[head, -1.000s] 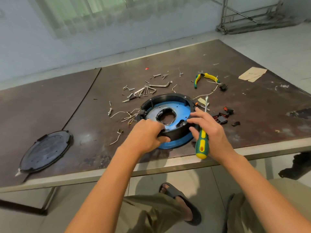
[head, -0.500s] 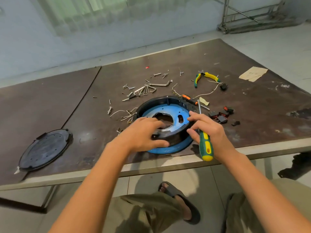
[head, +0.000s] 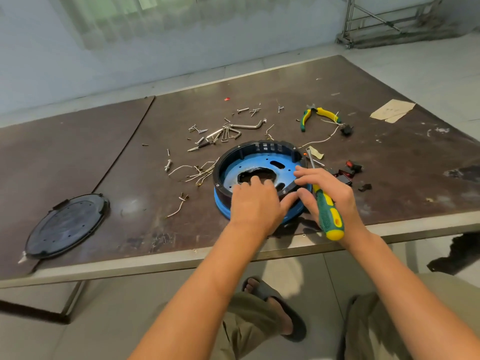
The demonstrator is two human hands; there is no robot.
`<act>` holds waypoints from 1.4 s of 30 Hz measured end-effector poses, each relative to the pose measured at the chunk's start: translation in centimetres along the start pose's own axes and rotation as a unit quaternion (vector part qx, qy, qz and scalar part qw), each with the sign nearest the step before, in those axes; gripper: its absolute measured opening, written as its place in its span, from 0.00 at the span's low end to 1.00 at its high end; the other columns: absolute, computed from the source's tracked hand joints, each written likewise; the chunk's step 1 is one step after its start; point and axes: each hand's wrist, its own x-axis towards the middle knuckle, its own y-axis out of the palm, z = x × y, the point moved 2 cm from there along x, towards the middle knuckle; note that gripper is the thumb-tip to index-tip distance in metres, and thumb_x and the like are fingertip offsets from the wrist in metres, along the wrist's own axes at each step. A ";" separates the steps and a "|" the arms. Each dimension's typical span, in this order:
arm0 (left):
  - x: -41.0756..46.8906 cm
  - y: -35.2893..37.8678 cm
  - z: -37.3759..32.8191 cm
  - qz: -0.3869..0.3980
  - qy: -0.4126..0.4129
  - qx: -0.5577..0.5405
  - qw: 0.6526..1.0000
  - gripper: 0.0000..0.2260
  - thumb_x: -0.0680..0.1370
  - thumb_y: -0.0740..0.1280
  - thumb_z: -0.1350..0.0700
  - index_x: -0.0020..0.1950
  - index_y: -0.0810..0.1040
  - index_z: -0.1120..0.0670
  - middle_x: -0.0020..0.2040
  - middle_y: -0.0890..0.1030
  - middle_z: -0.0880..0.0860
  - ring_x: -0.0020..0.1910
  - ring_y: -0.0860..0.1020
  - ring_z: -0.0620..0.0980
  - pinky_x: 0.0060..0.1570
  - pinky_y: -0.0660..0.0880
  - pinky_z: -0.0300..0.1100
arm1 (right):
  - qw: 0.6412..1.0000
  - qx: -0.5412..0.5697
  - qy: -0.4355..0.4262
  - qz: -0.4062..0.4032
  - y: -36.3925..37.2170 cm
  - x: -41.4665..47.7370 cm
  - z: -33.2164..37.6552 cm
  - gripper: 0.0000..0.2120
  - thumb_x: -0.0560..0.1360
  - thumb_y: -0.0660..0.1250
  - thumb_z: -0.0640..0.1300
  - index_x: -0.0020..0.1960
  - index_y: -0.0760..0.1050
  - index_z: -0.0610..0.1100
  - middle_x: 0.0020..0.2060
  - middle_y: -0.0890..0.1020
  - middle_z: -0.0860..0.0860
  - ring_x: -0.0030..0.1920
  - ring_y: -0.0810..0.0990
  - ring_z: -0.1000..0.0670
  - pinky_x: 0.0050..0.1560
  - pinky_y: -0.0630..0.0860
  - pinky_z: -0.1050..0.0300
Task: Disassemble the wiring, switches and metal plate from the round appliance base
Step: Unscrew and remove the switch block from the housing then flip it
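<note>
The round base (head: 259, 149) sits near the front metal-edged lip of the worn brown table (head: 130, 178). It is a ribbed black plastic ring over a blue outer band. The left hand (head: 255, 203) grips its near wall, fingers curled inside and thumb pressed outside. Just right of it, the right hand (head: 335, 188) grasps a screwdriver (head: 327, 216) with a green-and-yellow knurled handle, and two fingers are stretched onto the rim. Inside the base lies a flat blue plate (head: 284, 171) pierced with small holes and oval slots around a ragged central opening. Well left of the base rests a black domed lid (head: 66, 224). Thin pale wires (head: 193, 172) curl just left of the base, and red-and-black switches (head: 350, 168) lie to its right. Beyond it lie bent steel hex keys (head: 231, 131), then yellow-green pliers (head: 315, 114).
</note>
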 end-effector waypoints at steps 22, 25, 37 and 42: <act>0.7 0.0 3.8 0.061 0.056 -0.248 0.965 0.21 0.77 0.71 0.50 0.69 0.71 0.48 0.60 0.79 0.50 0.58 0.77 0.52 0.58 0.73 0.46 | 0.981 0.181 0.034 -0.062 -2.3 -1.0 3.5 0.10 0.80 0.59 0.37 0.49 0.78 0.35 0.43 0.84 0.38 0.40 0.85 0.41 0.44 0.81 0.44; 1.3 -0.5 4.9 0.101 0.051 -0.300 0.947 0.23 0.74 0.75 0.56 0.68 0.74 0.50 0.61 0.79 0.51 0.57 0.77 0.50 0.58 0.75 0.46 | 0.975 0.218 0.032 0.015 -2.1 -1.1 4.1 0.13 0.78 0.57 0.37 0.43 0.79 0.34 0.37 0.83 0.38 0.32 0.84 0.44 0.43 0.77 0.61; 1.7 0.1 4.9 0.120 0.152 -0.281 0.940 0.22 0.74 0.74 0.48 0.65 0.73 0.46 0.54 0.78 0.43 0.52 0.77 0.44 0.53 0.75 0.42 | 0.984 0.127 0.008 0.128 -0.9 -1.7 4.4 0.17 0.77 0.59 0.42 0.38 0.81 0.34 0.33 0.84 0.45 0.37 0.86 0.44 0.37 0.82 0.42; 1.8 0.1 4.4 0.106 0.178 -0.200 0.958 0.18 0.76 0.70 0.44 0.63 0.72 0.46 0.53 0.79 0.45 0.50 0.77 0.46 0.50 0.75 0.46 | 0.988 0.088 -0.026 0.123 -0.7 -1.4 4.7 0.15 0.76 0.60 0.42 0.35 0.79 0.37 0.31 0.81 0.46 0.31 0.81 0.45 0.31 0.78 0.46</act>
